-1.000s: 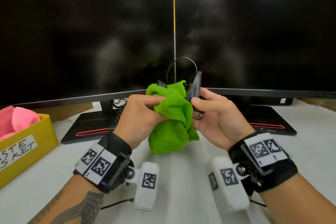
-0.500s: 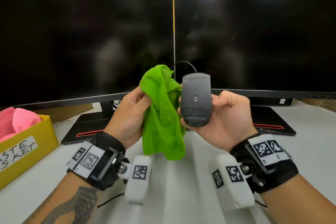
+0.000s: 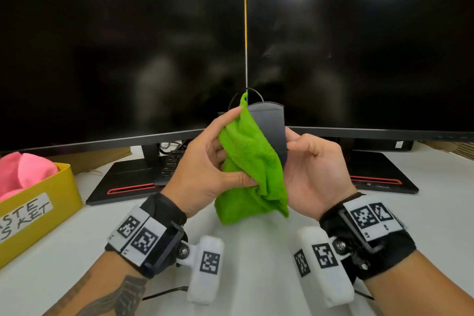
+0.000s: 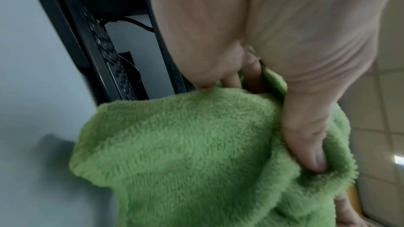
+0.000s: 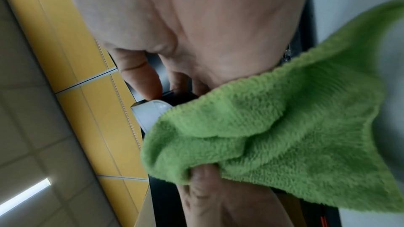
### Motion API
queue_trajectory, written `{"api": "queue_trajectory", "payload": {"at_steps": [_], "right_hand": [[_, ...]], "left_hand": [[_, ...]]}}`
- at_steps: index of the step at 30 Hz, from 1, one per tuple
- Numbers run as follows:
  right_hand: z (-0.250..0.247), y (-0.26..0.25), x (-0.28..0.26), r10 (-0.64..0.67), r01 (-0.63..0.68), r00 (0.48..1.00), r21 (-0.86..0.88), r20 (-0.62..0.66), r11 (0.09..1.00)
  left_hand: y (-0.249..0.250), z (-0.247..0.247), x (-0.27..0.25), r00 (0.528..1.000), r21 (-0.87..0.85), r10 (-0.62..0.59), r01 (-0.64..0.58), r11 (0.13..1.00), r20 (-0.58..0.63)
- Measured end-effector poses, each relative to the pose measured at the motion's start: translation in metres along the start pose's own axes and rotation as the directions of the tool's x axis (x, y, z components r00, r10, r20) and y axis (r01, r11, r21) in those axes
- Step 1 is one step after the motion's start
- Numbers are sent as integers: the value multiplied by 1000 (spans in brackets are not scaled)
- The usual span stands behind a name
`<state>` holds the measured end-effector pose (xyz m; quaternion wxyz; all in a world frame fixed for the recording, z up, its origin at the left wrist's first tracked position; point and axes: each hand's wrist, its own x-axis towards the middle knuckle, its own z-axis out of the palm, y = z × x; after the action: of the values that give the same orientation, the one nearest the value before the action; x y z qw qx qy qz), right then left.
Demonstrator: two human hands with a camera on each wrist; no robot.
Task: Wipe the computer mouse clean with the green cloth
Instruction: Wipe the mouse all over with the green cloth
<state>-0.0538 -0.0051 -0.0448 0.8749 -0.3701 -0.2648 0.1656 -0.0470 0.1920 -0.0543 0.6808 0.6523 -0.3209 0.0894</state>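
Mouse (image 3: 272,126) held upright above the white surface (image 3: 256,277), in front of the seam between two dark monitors (image 3: 123,59), raised clear of the surface. Right hand (image 3: 314,172) has its grip closed on the mouse: thumb on the near right edge, fingers curled behind the body, as the right wrist view confirms with fingertips on the dark shell (image 5: 174,96). A thin black cable (image 3: 252,92) loops up from the top of the mouse.

Green cloth (image 3: 250,161) lies draped over the left half of the mouse and hangs down between the two hands, its lower fold clear of the surface. Left hand (image 3: 205,159) grips the cloth: forefinger pressing the upper edge against the mouse, thumb pinching a fold lower down. Left wrist view shows the thumb (image 4: 306,137) dug into the pile of the cloth (image 4: 186,144).

Yellow box (image 3: 43,202) with a handwritten label stands at the left edge of the surface, holding pink cloth (image 3: 23,174). Monitor bases with red trim sit behind the hands. A tracking band with printed markers is strapped on each wrist.
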Motion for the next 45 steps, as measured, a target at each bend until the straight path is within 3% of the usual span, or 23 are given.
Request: {"api": "queue_trajectory", "payload": {"at_steps": [6,11,14,18,20,22,24,26,28,30,32,34,38,45], "right_hand": [[0,10,0,41,-39,999,-70,30,997],[3,13,0,36,-39,999,-131,-26,991],[5,19,-2,80,-77,997,-148,11,986],[4,21,1,98,-112,990,-143,-99,983],[5,17,0,76,-86,994,-148,-75,985],[3,12,-1,51,-58,997,-139,-51,989],[3,4,-2,30,-34,999,-114,-33,993],[3,0,-3,10,-11,1000,-73,-13,997],[2,-1,-3,1,-2,1000,-73,-14,997],[1,0,-1,0,-1,1000,-86,-14,996],[2,4,0,-6,5,1000,-116,-11,993],[0,10,2,-13,9,1000,-176,-22,984],[1,19,4,-62,22,992,-322,-113,946],[-2,15,3,5,-39,986,-201,-169,979]], "left_hand": [[4,0,0,981,41,116,-111,993,-158],[12,5,2,938,162,242,-207,965,-247],[12,6,5,913,189,245,-191,963,-326],[11,-1,7,884,224,221,-138,965,-411],[8,-4,8,902,168,149,-87,982,-406],[10,-5,8,926,-74,-6,-23,997,-376],[14,-7,7,938,-296,-149,52,954,-313],[14,-10,5,974,-344,-138,70,936,-177],[12,-15,3,998,-298,-47,33,954,-39],[8,-17,1,1000,-196,20,-18,980,8],[7,-12,1,998,-76,52,-55,996,-37],[5,-5,3,984,6,79,-79,997,-158],[2,1,5,926,32,92,-87,996,-365],[3,-7,6,933,16,78,-77,997,-350]]}}
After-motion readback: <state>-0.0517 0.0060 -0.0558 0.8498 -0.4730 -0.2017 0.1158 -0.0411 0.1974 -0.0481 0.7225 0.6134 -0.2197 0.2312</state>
